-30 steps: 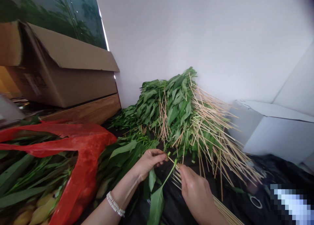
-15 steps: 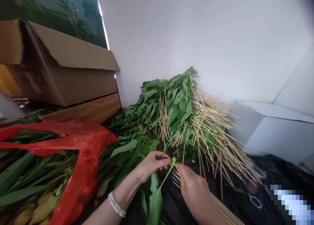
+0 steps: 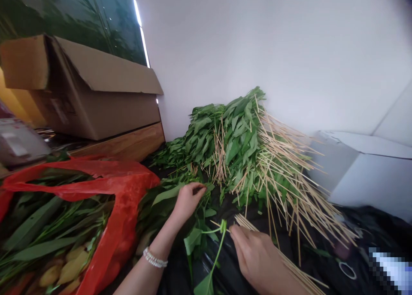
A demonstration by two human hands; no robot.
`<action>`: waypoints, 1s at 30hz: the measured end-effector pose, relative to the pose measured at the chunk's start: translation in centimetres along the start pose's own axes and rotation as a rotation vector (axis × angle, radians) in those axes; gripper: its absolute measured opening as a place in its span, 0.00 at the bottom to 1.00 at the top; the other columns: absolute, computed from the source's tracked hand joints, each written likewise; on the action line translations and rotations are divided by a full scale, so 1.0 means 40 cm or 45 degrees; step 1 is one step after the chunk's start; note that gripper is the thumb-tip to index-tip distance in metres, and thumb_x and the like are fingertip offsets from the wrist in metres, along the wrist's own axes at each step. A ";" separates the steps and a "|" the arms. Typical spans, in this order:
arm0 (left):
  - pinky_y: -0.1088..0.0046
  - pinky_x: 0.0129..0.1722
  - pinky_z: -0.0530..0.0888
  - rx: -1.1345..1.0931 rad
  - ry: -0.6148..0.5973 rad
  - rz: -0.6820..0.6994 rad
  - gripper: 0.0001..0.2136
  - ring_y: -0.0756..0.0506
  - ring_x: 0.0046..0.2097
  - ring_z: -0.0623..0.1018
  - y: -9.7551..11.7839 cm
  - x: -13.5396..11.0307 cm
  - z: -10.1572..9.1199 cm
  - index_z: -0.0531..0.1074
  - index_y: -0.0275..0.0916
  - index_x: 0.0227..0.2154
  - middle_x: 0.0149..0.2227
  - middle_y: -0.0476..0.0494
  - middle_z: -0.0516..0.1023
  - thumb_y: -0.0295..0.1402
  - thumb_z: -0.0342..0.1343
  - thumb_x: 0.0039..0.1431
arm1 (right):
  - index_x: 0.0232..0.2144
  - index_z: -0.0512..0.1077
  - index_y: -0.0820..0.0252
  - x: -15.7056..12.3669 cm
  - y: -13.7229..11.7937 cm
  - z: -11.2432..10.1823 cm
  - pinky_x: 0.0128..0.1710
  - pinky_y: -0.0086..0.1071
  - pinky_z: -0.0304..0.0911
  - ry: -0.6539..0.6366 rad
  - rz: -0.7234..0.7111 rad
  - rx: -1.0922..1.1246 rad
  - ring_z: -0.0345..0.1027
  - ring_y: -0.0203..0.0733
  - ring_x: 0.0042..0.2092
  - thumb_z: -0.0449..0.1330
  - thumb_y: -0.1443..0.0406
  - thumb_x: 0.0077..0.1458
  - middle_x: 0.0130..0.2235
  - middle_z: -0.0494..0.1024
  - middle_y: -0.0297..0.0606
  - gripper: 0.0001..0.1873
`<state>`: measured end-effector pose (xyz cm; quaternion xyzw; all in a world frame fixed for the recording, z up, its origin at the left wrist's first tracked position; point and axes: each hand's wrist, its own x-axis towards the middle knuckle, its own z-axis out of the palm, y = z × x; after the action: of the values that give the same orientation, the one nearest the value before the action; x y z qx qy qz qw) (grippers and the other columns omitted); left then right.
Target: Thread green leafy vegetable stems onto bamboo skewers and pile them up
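Note:
My right hand pinches a thin bamboo skewer with a green leaf stem stuck on its tip; the leaf hangs down toward me. A bundle of loose skewers lies under that hand on black plastic. My left hand, with a bead bracelet on its wrist, reaches forward into loose green leaves, fingers curled on them. Beyond both hands rises a big pile of skewered leaves against the white wall.
A red plastic bag with long leaves and yellowish fruit lies at the left. A cardboard box sits on a wooden ledge behind it. A white box stands at the right, and a small ring lies on the black sheet.
My left hand let go of the leaf stem at the skewer tip and moved forward-left into the loose leaves. The right hand keeps the skewer with the leaf on it.

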<state>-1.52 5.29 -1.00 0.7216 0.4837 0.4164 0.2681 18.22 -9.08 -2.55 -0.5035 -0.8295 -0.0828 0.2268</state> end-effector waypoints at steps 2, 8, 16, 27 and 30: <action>0.71 0.40 0.69 0.302 0.027 0.063 0.08 0.44 0.38 0.78 -0.003 -0.004 0.012 0.78 0.38 0.32 0.35 0.43 0.81 0.32 0.54 0.57 | 0.31 0.63 0.56 0.002 -0.002 -0.005 0.25 0.33 0.47 -0.042 0.020 -0.021 0.68 0.38 0.26 0.45 0.76 0.57 0.26 0.72 0.32 0.12; 0.70 0.32 0.69 0.945 -0.025 -0.024 0.12 0.38 0.39 0.79 0.001 -0.014 0.046 0.76 0.41 0.37 0.37 0.40 0.80 0.42 0.58 0.55 | 0.31 0.63 0.55 0.016 -0.012 -0.026 0.25 0.34 0.45 -0.153 0.049 -0.074 0.68 0.40 0.27 0.50 0.76 0.54 0.28 0.74 0.32 0.10; 0.72 0.37 0.70 0.240 -0.020 0.063 0.07 0.44 0.37 0.77 0.014 -0.002 0.017 0.75 0.39 0.33 0.36 0.45 0.79 0.35 0.58 0.53 | 0.32 0.62 0.55 0.013 -0.005 -0.018 0.25 0.34 0.45 -0.111 0.056 -0.104 0.68 0.39 0.26 0.51 0.76 0.54 0.29 0.74 0.31 0.10; 0.77 0.36 0.69 -0.690 -0.283 -0.140 0.17 0.50 0.34 0.74 0.071 -0.026 0.025 0.76 0.39 0.39 0.32 0.49 0.76 0.36 0.68 0.44 | 0.33 0.62 0.56 0.010 -0.004 -0.034 0.28 0.33 0.49 -0.077 0.101 -0.033 0.67 0.39 0.29 0.49 0.74 0.59 0.30 0.73 0.33 0.08; 0.76 0.40 0.70 -0.792 -0.302 -0.295 0.18 0.48 0.39 0.75 0.073 -0.026 0.023 0.77 0.39 0.41 0.40 0.45 0.78 0.38 0.68 0.45 | 0.34 0.63 0.57 0.016 -0.004 -0.044 0.27 0.32 0.49 -0.094 0.093 -0.043 0.66 0.39 0.29 0.49 0.73 0.60 0.30 0.73 0.33 0.07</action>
<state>0.45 3.20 0.50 0.5890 0.3781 0.4239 0.5748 18.33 -9.31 -0.67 -0.5399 -0.8169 -0.0699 0.1903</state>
